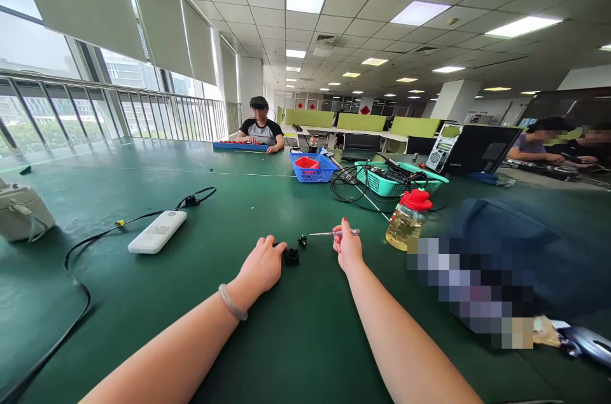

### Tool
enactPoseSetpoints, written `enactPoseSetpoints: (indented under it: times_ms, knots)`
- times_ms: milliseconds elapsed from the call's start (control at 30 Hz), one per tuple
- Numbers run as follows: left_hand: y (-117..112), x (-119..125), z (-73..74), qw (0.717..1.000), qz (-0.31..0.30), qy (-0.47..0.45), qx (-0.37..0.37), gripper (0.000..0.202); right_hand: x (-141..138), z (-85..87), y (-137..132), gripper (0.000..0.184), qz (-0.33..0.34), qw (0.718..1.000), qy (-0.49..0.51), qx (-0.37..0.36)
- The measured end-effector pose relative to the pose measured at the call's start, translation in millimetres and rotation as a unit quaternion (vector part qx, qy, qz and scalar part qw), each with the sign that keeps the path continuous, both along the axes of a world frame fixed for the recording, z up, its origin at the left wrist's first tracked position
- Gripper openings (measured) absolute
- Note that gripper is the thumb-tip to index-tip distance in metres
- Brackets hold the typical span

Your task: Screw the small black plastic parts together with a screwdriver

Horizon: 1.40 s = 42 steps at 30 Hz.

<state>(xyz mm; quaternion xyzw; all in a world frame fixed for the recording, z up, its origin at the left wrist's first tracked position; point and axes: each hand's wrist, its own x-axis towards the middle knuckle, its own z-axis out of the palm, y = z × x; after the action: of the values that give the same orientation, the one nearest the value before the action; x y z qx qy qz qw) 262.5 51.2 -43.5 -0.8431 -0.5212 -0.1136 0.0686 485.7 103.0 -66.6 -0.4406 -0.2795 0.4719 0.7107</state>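
Observation:
My right hand (350, 250) grips a slim screwdriver (324, 234) by its clear, purplish handle. Its thin metal shaft points left, roughly level with the table. My left hand (263, 264), a grey bangle on its wrist, rests low on the green table with fingers curled against a small black round part (291, 256). Those fingertips are partly hidden behind the hand. Just beyond that part lies a smaller dark piece (302, 241), close to the screwdriver's tip but apart from it.
Right of my right hand stands a red-lidded bottle (405, 226). Behind are a blue basket (321, 174) and a teal basket (377, 184) with cables. At left lie a white power bank (157, 232) and a black cable (79, 245). A person (261, 130) sits at the far edge.

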Motion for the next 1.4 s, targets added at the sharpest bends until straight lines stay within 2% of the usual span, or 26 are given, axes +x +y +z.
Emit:
enactPoseSetpoints:
  times_ms: [100,233,400,567,767,1000,1167,1333,1400]
  knots:
    - [-2,1,3.7,0.999,-0.009,0.04,0.024,0.036,0,1.0,-5,0.048,0.059,0.998,-0.026,0.021]
    - [1,0,3.8,0.997,-0.042,0.064,0.015,0.035,1,2.0,-12,0.049,0.11,0.992,-0.057,0.033]
    - [0,4,0.5,0.995,-0.073,-0.075,0.002,0.043,-1,4.3,-19,0.049,0.14,0.985,-0.087,0.047]
    - [1,13,-7.3,0.984,-0.109,-0.13,-0.057,0.056,-1,7.2,-21,0.049,0.125,0.988,-0.074,0.049]
    - [1,18,-4.5,0.982,-0.102,-0.138,-0.079,0.03,4,7.1,-19,0.049,0.106,0.993,-0.045,0.028]
    - [-5,20,-2.1,0.984,-0.094,-0.127,-0.079,0.036,8,8.2,-22,0.048,0.097,0.995,-0.015,0.036]
    - [-6,24,-1.9,0.988,-0.086,-0.102,-0.077,0.028,9,8.8,-22,0.047,0.097,0.994,-0.02,0.036]
    - [-10,23,-2.7,0.986,-0.12,-0.096,-0.058,0.04,12,8.7,-22,0.047,0.083,0.996,-0.011,0.041]
    - [-11,24,-1.7,0.986,-0.132,-0.085,-0.064,0.037,13,7.7,-22,0.047,0.08,0.996,-0.007,0.039]
